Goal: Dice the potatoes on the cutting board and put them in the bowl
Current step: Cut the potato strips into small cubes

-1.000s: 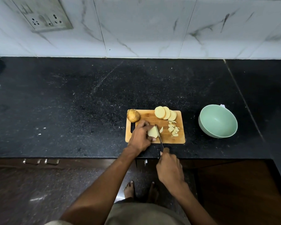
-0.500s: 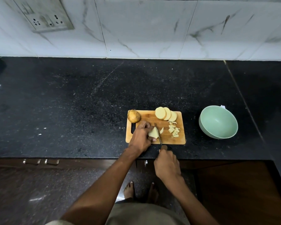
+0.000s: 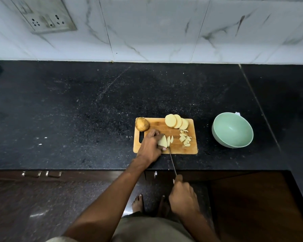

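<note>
A wooden cutting board (image 3: 157,125) lies on the black counter. My left hand (image 3: 150,146) holds a pale potato chunk (image 3: 162,142) down on the board's near left part. My right hand (image 3: 183,195) grips a knife (image 3: 171,162) by the handle, off the counter's front edge; the blade tip lies against the chunk's right side. Two thin cut strips (image 3: 170,140) lie just right of the blade. A whole brown potato (image 3: 142,124) sits at the board's far left corner. Round slices (image 3: 176,121) lean together at the far edge, and small diced pieces (image 3: 185,138) lie at the right.
An empty pale green bowl (image 3: 232,130) stands on the counter to the right of the board. A wall socket plate (image 3: 45,15) is on the marble wall at the back left. Drawer handles (image 3: 41,174) sit under the counter's front edge.
My right hand has drawn the knife back toward me, away from the board's near edge. A second thin strip now lies beside the chunk. My left hand stays on the chunk.
</note>
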